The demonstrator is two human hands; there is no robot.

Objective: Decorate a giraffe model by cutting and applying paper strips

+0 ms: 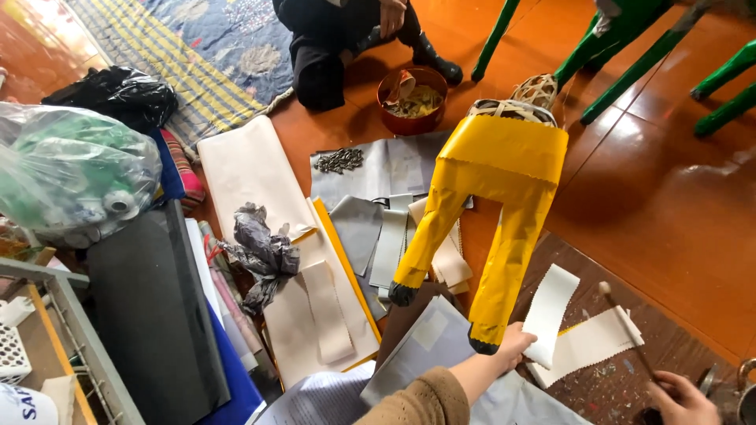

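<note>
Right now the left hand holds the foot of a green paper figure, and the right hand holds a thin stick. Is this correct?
Not quite: the head view shows the paper figure is yellow, not green. The left hand does hold its foot, and the right hand holds the thin stick.

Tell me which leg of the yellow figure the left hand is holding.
The left hand grips the yellow figure's longer leg, whose black foot is nearest the camera. The other leg hangs free, ending higher up over the paper strips.

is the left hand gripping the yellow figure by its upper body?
No, the left hand holds the yellow figure at the black foot of one leg, far below the torso.
</note>
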